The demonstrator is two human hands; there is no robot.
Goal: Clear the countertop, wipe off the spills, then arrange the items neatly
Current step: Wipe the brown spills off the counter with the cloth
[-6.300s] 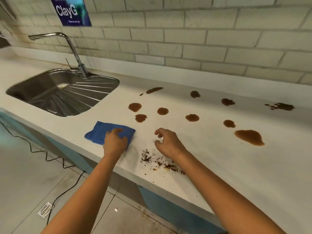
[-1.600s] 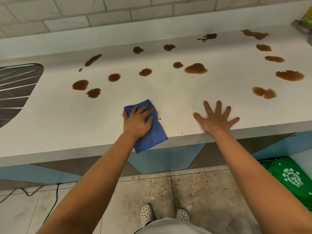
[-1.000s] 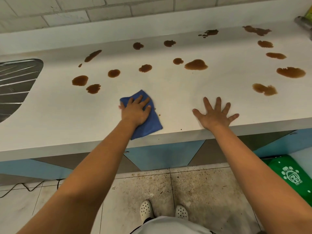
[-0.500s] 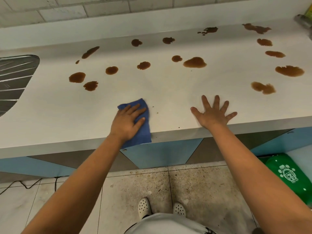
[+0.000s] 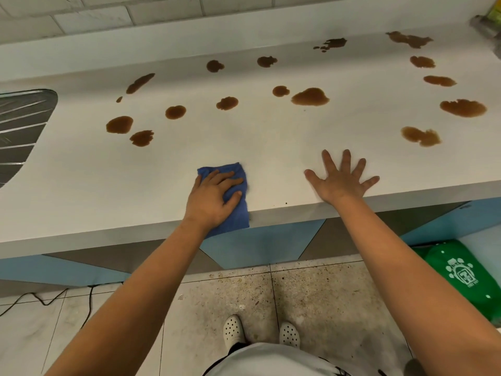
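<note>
The left hand [image 5: 214, 198] presses a crumpled blue cloth [image 5: 230, 191] onto the white countertop [image 5: 81, 172] at its front edge, the cloth's lower part hanging over. The right hand [image 5: 340, 180] lies flat, fingers spread, nearby. Brown liquid spills [image 5: 310, 97] dot the surface beyond. A ribbed steel sink drainer [image 5: 21, 126] sits far left; specks, perhaps crumbs, litter the tiled floor [image 5: 311, 294].
</note>
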